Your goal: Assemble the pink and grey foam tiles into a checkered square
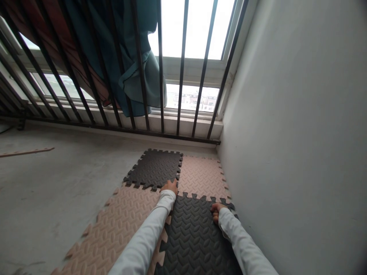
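Four-way joints bring black and beige interlocking foam mats together on the floor. My left hand presses down where the corners meet, between the far black foam mat and the near beige foam mat; its fingers point forward, partly spread. Curled into a fist, my right hand rests on the near black foam mat, close to its seam with the far beige foam mat. A gap shows along part of the seam between the near beige and near black mats.
A white wall rises close along the right side. Dark metal railings cross the window side, with teal and reddish curtains behind them. A thin beige toothed strip lies on the grey floor at left.
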`<state>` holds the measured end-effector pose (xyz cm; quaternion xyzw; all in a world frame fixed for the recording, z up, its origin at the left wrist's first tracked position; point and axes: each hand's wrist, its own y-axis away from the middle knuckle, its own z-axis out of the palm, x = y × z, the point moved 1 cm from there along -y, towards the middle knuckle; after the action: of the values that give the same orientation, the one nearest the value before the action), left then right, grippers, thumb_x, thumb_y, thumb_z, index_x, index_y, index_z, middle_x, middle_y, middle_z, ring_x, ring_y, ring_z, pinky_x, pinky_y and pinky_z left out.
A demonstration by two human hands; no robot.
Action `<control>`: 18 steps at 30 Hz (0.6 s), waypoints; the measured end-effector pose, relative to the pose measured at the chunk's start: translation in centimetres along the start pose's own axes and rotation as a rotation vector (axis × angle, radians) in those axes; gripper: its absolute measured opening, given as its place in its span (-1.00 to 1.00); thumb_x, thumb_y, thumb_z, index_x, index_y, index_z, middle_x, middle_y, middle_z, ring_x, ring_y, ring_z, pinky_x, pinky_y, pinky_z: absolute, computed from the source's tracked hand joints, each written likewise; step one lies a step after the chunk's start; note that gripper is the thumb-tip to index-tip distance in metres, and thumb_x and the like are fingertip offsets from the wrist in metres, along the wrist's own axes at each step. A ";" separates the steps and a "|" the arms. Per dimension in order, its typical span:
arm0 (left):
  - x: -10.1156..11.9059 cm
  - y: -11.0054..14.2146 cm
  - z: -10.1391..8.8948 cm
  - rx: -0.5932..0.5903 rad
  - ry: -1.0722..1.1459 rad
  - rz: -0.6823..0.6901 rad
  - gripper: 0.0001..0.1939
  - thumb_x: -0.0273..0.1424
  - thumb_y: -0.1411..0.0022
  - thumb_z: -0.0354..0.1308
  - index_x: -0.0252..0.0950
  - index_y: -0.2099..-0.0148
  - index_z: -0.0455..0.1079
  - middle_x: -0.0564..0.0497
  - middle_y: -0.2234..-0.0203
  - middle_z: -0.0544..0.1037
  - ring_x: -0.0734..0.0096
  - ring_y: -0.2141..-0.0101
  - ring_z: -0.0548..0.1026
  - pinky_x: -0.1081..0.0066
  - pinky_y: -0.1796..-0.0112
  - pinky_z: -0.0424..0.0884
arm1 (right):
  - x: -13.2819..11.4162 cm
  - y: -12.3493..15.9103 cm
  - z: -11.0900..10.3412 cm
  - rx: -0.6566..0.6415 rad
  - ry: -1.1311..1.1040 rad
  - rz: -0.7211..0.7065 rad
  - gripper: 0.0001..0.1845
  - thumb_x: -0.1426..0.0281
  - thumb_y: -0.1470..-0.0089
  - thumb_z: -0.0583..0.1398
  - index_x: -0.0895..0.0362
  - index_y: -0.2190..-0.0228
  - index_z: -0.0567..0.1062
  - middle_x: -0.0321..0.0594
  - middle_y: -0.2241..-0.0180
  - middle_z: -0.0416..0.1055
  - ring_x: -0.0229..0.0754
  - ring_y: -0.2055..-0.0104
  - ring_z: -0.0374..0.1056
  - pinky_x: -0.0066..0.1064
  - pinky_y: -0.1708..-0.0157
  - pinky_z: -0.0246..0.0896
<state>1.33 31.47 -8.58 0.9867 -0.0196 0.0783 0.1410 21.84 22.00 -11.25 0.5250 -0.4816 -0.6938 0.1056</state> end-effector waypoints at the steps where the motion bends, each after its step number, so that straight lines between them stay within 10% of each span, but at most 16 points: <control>1: 0.0 -0.2 0.0 -0.014 -0.009 0.009 -0.50 -0.37 -0.08 -0.10 -0.09 -0.11 0.06 -0.21 0.12 0.30 0.15 0.19 0.39 0.22 0.27 0.31 | 0.0 0.0 0.0 0.004 0.000 0.000 -0.53 0.65 0.33 0.05 0.10 0.81 -0.19 -0.50 0.85 -0.30 -0.46 0.79 -0.34 -0.55 0.85 -0.32; 18: 0.1 -1.1 -0.7 -0.123 -0.028 -0.016 -0.54 -0.41 -0.11 -0.15 -0.18 -0.09 0.13 -0.24 0.10 0.32 0.18 0.17 0.39 0.32 0.24 0.32 | -0.3 -0.1 0.1 0.030 0.125 -0.002 -0.49 0.65 0.31 0.05 0.10 0.82 -0.23 -0.49 0.87 -0.30 -0.45 0.80 -0.32 -0.55 0.85 -0.30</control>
<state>1.37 32.69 -8.18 0.9773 -0.0187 0.0619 0.2020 21.92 22.35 -11.14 0.5690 -0.4839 -0.6526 0.1270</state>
